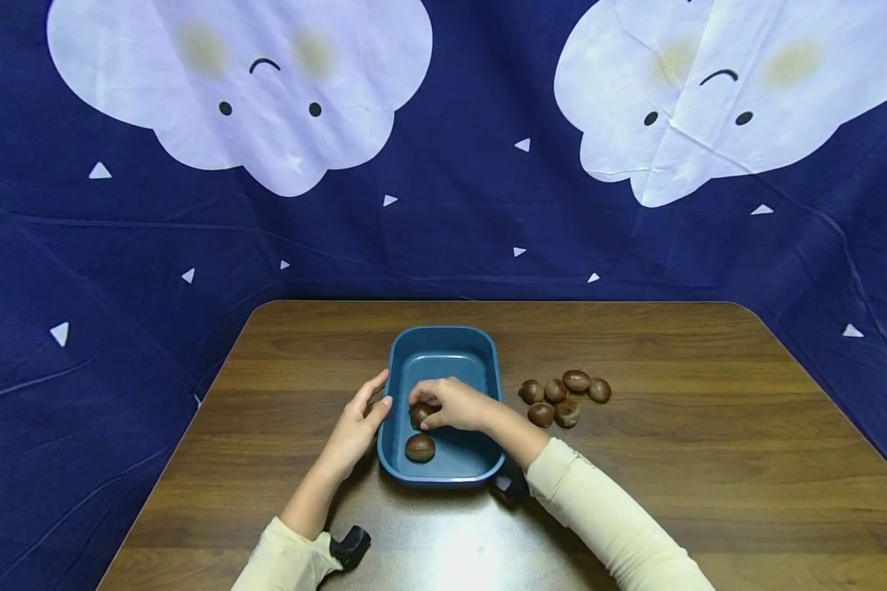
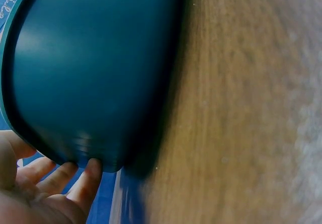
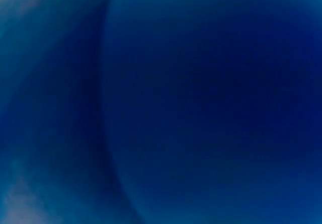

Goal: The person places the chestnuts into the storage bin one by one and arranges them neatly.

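Note:
Inside a blue rectangular tub [image 1: 406, 345], my right hand [image 1: 454, 405] grips a brown chestnut [image 1: 420, 415] between thumb and fingers, partly covering it. Just in front of it, a second chestnut [image 1: 420, 447] lies on the tub's floor. My left hand [image 1: 355, 431] touches the tub's left side with fairly straight fingers. The left wrist view shows its fingertips [image 2: 93, 167] against the outer wall of the tub [image 2: 90, 83]. Only blurred blue surfaces fill the right wrist view, so the right fingers cannot be made out there.
Several chestnuts [image 1: 555, 391] lie in a loose cluster to the right of the tub. Everything stands on a brown wooden table [image 1: 673, 427], with a dark blue cloud-patterned cloth [image 1: 473, 213] behind its far edge. A black wrist device [image 1: 351, 547] sits beside the left sleeve.

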The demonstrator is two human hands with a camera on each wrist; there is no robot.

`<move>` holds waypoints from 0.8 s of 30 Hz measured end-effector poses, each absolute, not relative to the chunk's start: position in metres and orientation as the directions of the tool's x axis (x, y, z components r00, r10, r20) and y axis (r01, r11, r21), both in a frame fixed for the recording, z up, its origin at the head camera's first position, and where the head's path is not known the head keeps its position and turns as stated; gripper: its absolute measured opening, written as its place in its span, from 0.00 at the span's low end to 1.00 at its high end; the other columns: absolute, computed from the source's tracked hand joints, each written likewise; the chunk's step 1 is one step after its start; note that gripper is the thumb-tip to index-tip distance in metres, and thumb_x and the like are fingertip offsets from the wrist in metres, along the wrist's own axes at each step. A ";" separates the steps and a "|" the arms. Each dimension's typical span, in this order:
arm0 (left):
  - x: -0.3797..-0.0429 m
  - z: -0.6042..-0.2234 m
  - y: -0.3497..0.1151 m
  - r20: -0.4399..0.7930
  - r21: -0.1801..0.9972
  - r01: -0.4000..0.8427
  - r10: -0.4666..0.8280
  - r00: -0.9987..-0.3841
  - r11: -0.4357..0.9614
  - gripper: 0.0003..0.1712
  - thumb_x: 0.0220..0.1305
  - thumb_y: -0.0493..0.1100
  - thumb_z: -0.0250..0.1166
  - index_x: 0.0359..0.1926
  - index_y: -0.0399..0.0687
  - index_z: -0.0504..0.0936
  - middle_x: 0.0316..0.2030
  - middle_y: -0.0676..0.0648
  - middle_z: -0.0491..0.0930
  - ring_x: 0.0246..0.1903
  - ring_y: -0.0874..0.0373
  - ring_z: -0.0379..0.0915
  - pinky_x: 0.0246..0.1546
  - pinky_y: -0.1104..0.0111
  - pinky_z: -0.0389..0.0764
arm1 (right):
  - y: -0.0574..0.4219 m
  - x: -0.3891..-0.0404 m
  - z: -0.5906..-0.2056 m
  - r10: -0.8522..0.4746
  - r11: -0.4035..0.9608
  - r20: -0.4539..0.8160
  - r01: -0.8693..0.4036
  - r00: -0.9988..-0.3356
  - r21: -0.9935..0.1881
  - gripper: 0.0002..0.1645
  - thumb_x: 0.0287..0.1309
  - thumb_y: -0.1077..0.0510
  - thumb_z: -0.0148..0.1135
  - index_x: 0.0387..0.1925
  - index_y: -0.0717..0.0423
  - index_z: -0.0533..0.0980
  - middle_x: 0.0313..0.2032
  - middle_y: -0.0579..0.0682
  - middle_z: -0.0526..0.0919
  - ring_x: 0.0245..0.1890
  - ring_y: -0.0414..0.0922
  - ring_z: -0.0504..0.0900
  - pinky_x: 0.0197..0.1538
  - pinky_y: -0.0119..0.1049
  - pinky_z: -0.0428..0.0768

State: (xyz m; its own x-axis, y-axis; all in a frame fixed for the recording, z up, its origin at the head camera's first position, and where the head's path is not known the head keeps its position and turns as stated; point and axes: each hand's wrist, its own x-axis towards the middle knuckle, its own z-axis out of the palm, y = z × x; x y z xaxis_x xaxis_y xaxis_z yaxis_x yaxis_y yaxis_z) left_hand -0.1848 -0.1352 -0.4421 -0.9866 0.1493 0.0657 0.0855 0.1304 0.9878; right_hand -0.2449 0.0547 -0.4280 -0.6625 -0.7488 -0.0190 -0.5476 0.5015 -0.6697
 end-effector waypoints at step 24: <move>-0.186 -0.443 -0.135 0.047 0.987 0.067 0.134 -0.990 0.146 0.26 0.67 0.39 0.50 0.65 0.46 0.59 0.62 0.40 0.60 0.58 0.45 0.60 0.53 0.53 0.65 | 0.073 -0.228 -0.387 -0.669 0.125 0.292 -0.491 -0.684 -0.862 0.20 0.50 0.69 0.62 0.47 0.69 0.71 0.46 0.60 0.76 0.49 0.53 0.74 0.53 0.47 0.70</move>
